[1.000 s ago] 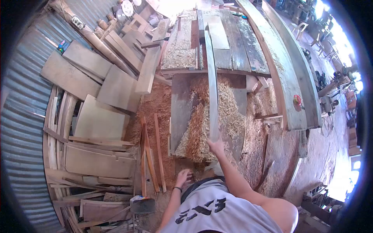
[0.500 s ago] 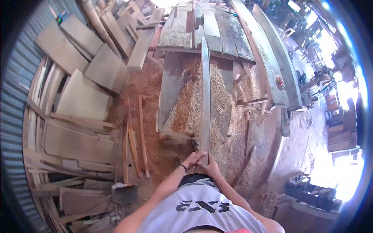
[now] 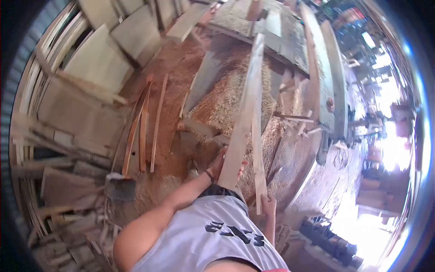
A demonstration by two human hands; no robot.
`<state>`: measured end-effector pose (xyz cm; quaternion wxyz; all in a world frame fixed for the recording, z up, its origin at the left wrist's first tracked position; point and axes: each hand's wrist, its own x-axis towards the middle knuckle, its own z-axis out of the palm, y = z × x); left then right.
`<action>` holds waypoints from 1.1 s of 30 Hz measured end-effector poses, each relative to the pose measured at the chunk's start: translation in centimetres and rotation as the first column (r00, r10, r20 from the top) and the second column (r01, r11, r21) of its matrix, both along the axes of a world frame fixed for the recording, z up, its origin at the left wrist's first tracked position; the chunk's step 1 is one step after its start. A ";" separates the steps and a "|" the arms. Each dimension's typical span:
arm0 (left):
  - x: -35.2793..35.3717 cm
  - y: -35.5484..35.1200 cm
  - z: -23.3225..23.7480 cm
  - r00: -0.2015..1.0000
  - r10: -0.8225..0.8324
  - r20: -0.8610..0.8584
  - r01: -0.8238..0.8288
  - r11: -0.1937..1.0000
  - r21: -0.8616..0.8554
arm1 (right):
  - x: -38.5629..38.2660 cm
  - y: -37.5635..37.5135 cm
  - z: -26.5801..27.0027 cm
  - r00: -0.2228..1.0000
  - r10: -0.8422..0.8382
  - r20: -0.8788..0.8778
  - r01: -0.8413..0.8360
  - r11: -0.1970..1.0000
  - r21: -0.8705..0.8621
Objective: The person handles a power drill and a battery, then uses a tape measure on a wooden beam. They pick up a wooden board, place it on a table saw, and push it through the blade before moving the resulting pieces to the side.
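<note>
A long wooden plank (image 3: 240, 131) slants away from my body, its near end by my waist and its far end up over the workbench. My left hand (image 3: 217, 164) grips it near the close end, with fingertips showing past the right edge. Just to the right runs a narrower wooden board (image 3: 258, 177), which my right hand (image 3: 269, 204) pinches at its near end. Further out, the plank hides part of this narrower board. A dark band circles my left wrist.
Wood shavings (image 3: 217, 106) heap below the workbench (image 3: 231, 16). Long thick boards (image 3: 319, 77) lie to its right. At left, thin wood strips (image 3: 157, 122) lie on the dusty floor, beside stacked panels (image 3: 93, 59).
The wood, held edge-on by both hands close together, now shows as two separate lengths. My right hand has moved right with the narrower board. The view has turned and shifted.
</note>
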<state>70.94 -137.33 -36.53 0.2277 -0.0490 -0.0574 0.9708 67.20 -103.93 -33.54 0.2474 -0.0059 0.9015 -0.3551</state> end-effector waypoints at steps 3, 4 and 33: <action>-0.2 1.5 1.8 0.994 0.077 -0.071 -0.052 0.952 0.301 | 0.6 -2.5 2.1 0.996 -0.039 0.086 0.057 0.972 -0.227; -0.4 1.8 2.1 0.984 0.133 -0.117 -0.083 0.931 0.355 | 0.8 -3.8 1.7 0.996 -0.086 0.008 0.085 0.957 -0.276; -13.5 23.5 -2.6 0.929 -0.303 0.215 0.332 0.421 -0.844 | -26.1 -2.1 -0.1 0.951 0.104 0.293 0.025 0.914 -0.405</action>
